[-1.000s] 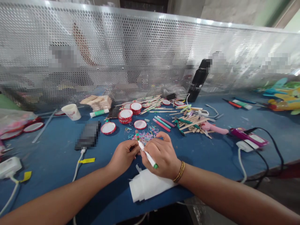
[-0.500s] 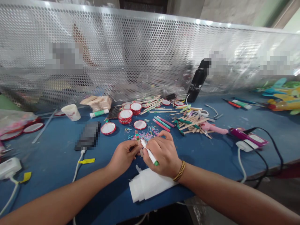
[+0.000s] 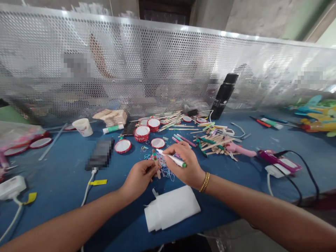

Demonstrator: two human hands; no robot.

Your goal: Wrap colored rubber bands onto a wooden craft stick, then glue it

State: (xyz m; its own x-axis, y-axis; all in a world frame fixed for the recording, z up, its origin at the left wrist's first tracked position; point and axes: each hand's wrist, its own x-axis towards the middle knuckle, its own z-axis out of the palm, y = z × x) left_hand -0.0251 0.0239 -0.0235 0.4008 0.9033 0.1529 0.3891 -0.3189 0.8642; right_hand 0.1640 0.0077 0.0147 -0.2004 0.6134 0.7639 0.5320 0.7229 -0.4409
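My left hand (image 3: 140,176) pinches a small wooden stick (image 3: 156,162) with coloured marks on it, held upright just above the blue table (image 3: 65,175). My right hand (image 3: 185,164) grips a white marker with a green end (image 3: 173,159); its tip touches the top of the stick. A heap of small coloured rubber bands (image 3: 165,168) lies right beneath both hands. A folded white cloth (image 3: 170,208) rests near the table's front edge, below my hands.
Red-rimmed round lids (image 3: 141,132), loose markers (image 3: 183,139), a pile of wooden sticks (image 3: 215,141), a pink glue gun (image 3: 240,150) and a black bottle (image 3: 223,96) lie beyond. A paper cup (image 3: 82,126), a phone (image 3: 99,154) and cables sit left. A perforated metal screen (image 3: 168,63) closes the back.
My right hand has lifted and turned the marker flatter, its tip now at the top of the stick. The view has shifted slightly downward.
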